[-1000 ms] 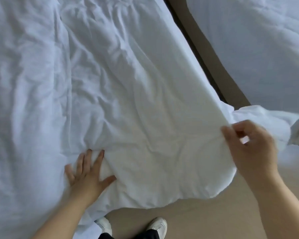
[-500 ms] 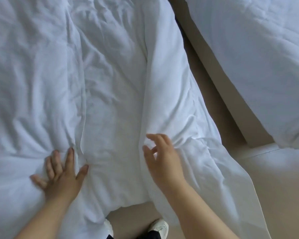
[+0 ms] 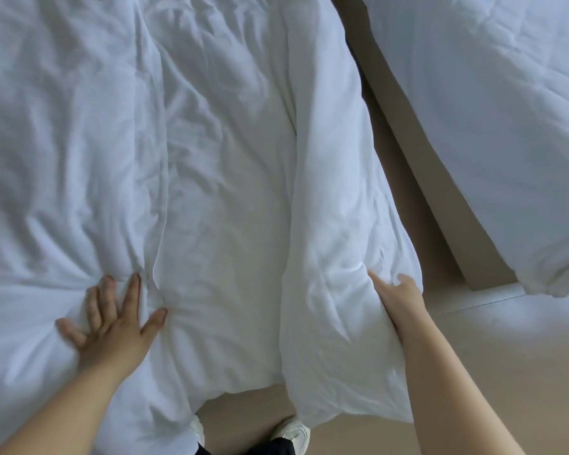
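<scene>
Duvet (image 3: 227,198), white and creased, covers our bed from the far edge to the near one and fills the left and middle of the scene. Its right side is turned over on itself in a long fold (image 3: 335,224) running from far to near, and the near end hangs over the bed's edge towards the floor (image 3: 473,372).

Our left hand (image 3: 112,326) lies flat on the duvet at near left, fingers spread and straight, pressing the cloth just left of a long seam (image 3: 162,192); it grasps nothing. Our right hand (image 3: 396,300) rests against the right edge of the fold, fingers straight and released, pointing away from us.

A second bed (image 3: 490,126) in white bedding stands at far right, apart from ours. One white shoe (image 3: 293,433) shows below the duvet's near edge.
</scene>
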Available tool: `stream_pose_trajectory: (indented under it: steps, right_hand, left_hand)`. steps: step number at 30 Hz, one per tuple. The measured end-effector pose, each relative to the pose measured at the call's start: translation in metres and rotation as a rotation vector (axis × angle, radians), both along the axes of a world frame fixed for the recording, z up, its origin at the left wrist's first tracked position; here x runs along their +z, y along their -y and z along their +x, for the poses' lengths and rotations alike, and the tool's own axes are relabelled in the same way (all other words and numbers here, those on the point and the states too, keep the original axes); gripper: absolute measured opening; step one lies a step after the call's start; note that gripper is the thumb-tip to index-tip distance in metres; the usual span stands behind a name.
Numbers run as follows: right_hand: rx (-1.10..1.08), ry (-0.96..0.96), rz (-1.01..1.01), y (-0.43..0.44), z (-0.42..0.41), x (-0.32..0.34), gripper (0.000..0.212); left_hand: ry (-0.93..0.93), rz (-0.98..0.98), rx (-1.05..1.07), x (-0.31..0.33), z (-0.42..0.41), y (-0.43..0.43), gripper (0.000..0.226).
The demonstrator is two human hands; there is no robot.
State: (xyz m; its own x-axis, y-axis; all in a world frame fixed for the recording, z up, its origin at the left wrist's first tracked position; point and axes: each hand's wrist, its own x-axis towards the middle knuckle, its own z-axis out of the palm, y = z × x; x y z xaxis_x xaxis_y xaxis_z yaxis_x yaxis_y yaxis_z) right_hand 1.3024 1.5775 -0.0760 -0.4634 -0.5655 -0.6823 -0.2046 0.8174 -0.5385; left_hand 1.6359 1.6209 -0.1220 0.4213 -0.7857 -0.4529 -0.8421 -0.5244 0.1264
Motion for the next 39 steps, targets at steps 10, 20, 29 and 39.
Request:
stream_pose_trajectory:
  steps: [10, 20, 29, 39]
  right_hand:
    - [-0.049, 0.093, -0.294, -0.023, 0.034, 0.025, 0.003]
    - [0.418, -0.315, -0.73, -0.059, 0.209, 0.162, 0.025]
    - [1.072, -0.174, -0.489, -0.12, 0.501, 0.029, 0.076]
    - [1.01, -0.519, -0.796, -0.115, 0.467, -0.009, 0.047]
  left_hand:
    - [-0.003, 0.085, -0.044, 0.005, 0.008, 0.0, 0.068]
    - [-0.532, 0.095, -0.322, 0.051, 0.083, -0.016, 0.063]
    - [-0.232, -0.376, 0.054, 0.077, 0.338, -0.061, 0.056]
    - [-0.152, 0.124, -0.044, 0.022, 0.367, -0.053, 0.06]
